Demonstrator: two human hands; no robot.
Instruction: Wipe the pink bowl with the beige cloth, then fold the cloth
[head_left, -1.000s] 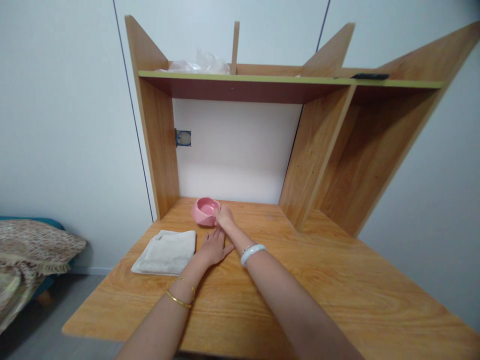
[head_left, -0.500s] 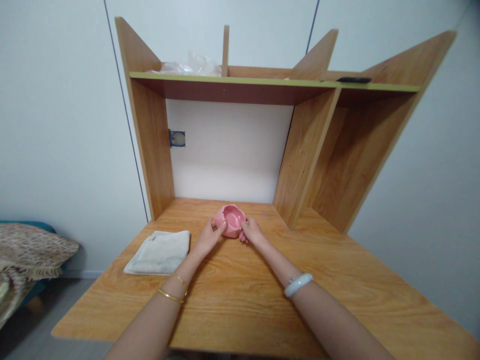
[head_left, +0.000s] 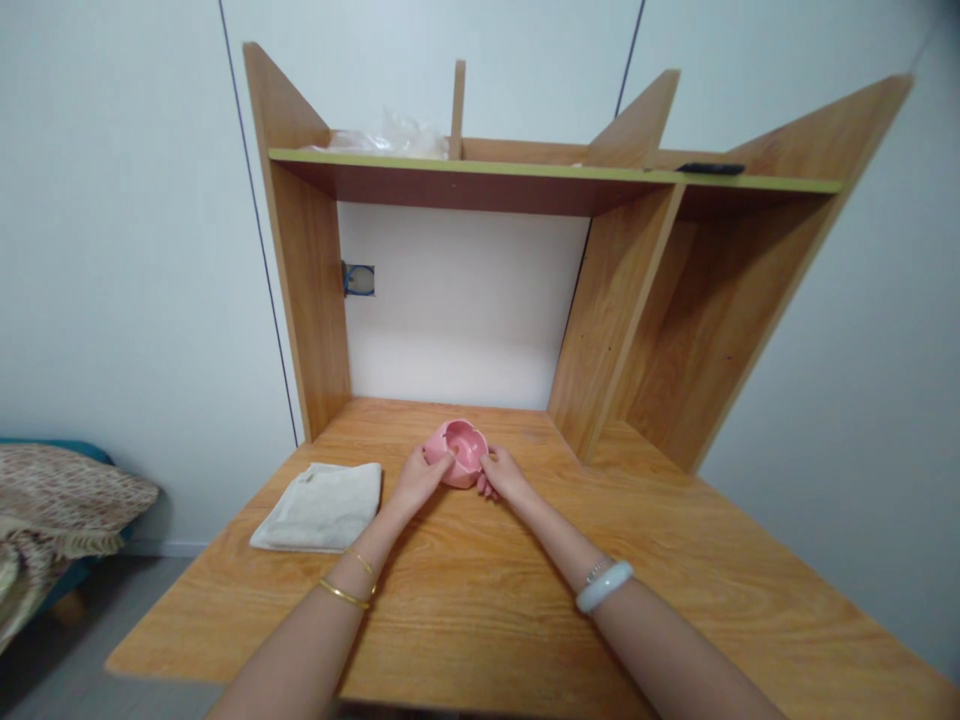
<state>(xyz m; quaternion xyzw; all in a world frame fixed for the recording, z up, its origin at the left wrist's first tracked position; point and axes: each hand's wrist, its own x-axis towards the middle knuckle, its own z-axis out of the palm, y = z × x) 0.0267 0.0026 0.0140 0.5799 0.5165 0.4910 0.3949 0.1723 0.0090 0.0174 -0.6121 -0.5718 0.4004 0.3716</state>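
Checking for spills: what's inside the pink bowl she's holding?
The pink bowl tilts toward the camera; its visible inside looks empty. The left hand and right hand cover its lower sides.

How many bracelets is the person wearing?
3, perhaps more hidden. Two thin gold bracelets sit on the left wrist, and one pale bangle sits on the right wrist, with a thin chain beside it. Both hands hold the pink bowl.

The bowl (head_left: pixel 459 452) looks like glazed ceramic, pink, smooth and faintly glossy. The desk (head_left: pixel 525 600) is wood-grain laminate with a smooth, satin sheen. The towel (head_left: pixel 319 506) is soft, matt cloth. On the shelf (head_left: pixel 525 170) lies crinkled, clear plastic (head_left: pixel 390 135).
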